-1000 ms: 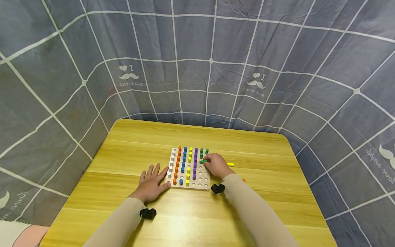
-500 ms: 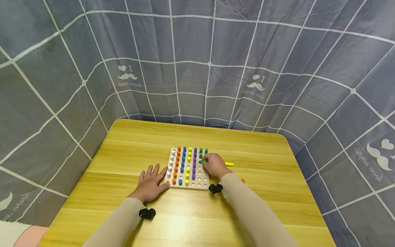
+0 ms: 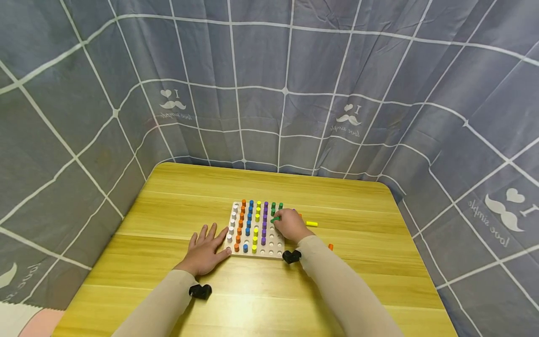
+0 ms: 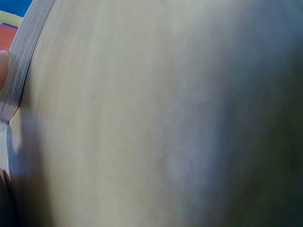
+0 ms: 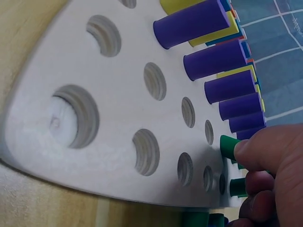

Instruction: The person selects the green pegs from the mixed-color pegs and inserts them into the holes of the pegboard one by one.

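Observation:
A white pegboard [image 3: 273, 250] lies on the wooden table [image 3: 345, 281], with rows of white, orange, blue, yellow, purple and green pegs standing in it. My right hand [image 3: 289, 224] pinches a green peg [image 3: 275, 219] over the board's right side, near the green row. In the right wrist view the green peg [image 5: 229, 146] sits under my fingertips [image 5: 265, 149], above empty holes in the pegboard [image 5: 118, 109] and beside purple pegs [image 5: 222, 59]. My left hand [image 3: 205, 250] lies flat on the table, fingers touching the board's left edge. The left wrist view shows only blurred table [image 4: 142, 118].
A loose yellow peg [image 3: 311, 223] lies on the table right of the board, and an orange peg [image 3: 331, 246] lies nearer my right forearm. A grey checked cloth [image 3: 269, 84] walls in the table at the back and both sides.
My right hand with the green peg has shifted slightly left over the board. The left hand has stayed put.

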The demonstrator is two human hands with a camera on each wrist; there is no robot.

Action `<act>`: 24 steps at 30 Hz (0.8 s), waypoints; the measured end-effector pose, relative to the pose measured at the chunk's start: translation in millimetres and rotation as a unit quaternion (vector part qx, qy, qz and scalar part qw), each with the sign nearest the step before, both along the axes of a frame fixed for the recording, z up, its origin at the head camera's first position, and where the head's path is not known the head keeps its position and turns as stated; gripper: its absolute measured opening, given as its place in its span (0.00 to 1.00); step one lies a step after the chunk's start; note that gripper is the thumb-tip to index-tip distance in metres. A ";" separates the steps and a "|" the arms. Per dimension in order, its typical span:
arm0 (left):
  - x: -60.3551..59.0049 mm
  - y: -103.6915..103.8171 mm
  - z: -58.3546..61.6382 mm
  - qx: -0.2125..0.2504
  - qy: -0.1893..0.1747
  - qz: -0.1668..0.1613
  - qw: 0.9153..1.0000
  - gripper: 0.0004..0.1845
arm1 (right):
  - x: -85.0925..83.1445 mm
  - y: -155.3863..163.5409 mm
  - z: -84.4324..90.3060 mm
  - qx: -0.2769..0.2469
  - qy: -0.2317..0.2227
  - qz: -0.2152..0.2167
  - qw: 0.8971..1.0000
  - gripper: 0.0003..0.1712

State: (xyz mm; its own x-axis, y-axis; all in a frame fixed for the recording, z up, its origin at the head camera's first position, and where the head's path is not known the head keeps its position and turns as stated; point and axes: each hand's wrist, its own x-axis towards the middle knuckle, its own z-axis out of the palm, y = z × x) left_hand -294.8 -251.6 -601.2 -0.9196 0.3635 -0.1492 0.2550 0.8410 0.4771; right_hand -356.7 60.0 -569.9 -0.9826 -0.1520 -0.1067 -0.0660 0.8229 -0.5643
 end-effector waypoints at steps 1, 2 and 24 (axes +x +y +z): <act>-0.2 0.1 -0.5 -0.001 0.000 0.000 1.000 0.42 | -0.5 -0.2 0.4 0.002 -0.002 0.000 1.000 0.08; -0.4 0.1 -1.1 -0.001 0.000 0.000 1.000 0.42 | -0.9 -0.3 0.7 0.002 -0.005 0.000 1.000 0.07; 3.2 -8.8 0.2 -0.003 0.003 -0.008 1.000 0.43 | 5.3 -10.8 1.7 0.004 -0.017 -0.016 1.000 0.08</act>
